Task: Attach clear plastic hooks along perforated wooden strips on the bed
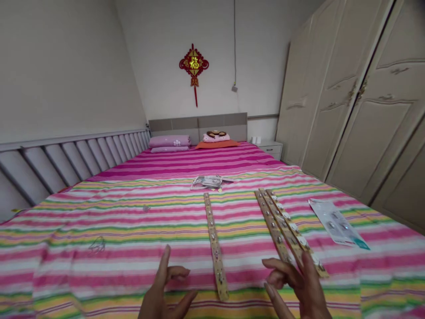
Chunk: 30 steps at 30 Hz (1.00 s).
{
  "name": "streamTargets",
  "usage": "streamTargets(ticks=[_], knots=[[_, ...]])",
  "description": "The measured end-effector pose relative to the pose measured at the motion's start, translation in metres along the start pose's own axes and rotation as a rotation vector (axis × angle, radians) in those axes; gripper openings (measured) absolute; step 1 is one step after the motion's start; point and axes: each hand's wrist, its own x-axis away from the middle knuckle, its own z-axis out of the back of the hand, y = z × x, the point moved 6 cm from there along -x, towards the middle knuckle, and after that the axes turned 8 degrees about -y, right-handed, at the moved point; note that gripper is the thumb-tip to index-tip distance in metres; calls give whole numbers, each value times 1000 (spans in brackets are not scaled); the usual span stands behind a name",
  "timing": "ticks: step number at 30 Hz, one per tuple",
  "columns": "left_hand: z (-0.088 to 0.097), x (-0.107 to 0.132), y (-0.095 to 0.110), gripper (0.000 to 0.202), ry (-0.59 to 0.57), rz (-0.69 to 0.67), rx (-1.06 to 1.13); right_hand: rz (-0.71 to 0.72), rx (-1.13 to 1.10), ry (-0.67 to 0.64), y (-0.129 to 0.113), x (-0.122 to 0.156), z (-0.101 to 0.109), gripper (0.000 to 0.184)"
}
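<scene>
My left hand hovers over the striped bedspread, holding nothing, its index finger stretched and thumb apart. To its right lies a narrow tan strip with a row of small shiny metal pieces, untouched by either hand. My right hand is also bare, fingers spread, and overlaps the near ends of a group of similar strips. Of these, the left strip and the middle strip carry small metal pieces. Round white pieces line the right strip. Whether the right hand touches them I cannot tell.
A clear plastic packet with shiny round items lies right of the strips. Farther back is a small heap of packaging. Thin clear scraps lie at left. A bed rail and a wardrobe flank the bed.
</scene>
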Motion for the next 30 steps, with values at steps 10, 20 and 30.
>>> streamTargets(ticks=[10,20,30], knots=[[-23,-18,-17,101,52,136,53,-203,192,-120,42,-10,-22,63],[-83,0,-68,81,-107,490,529,-978,-495,-264,149,54,-103,53],[-122,7,-85,79,-133,766,718,-1111,-926,-133,152,61,-161,50]])
